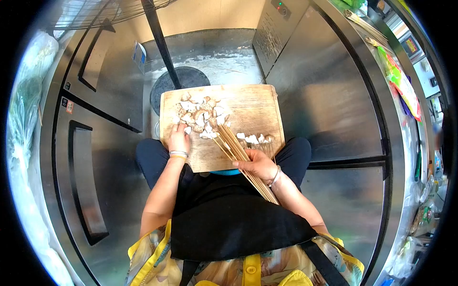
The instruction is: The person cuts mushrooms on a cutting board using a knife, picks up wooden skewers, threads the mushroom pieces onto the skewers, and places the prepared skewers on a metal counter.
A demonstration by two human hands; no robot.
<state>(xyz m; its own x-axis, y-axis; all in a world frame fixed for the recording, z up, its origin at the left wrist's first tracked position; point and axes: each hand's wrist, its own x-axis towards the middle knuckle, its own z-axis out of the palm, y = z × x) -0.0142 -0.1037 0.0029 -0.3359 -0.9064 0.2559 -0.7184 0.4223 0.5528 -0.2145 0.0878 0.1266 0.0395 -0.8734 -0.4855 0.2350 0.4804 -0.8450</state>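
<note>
A wooden cutting board (pixel 248 102) rests across my lap. Cut mushroom pieces (pixel 200 112), brown-skinned and white inside, lie heaped on its left half. At the left edge of this heap, my left hand (pixel 179 139) has its fingers drawn together on a small mushroom piece (pixel 187 129). My right hand (pixel 260 166) is wrapped round a bundle of thin wooden skewers (pixel 232 143), whose far ends point toward the heap. Beyond that hand, several mushroom pieces (pixel 253 139) sit in a row, with thin sticks running down from them.
Stainless steel cabinets with doors stand close on my left (pixel 114 157) and right (pixel 334 95). A dark round base with a black pole (pixel 164 47) is on the floor beyond the board. Packaged goods (pixel 400 81) lie along the right counter; plastic bags (pixel 28 119) line the left.
</note>
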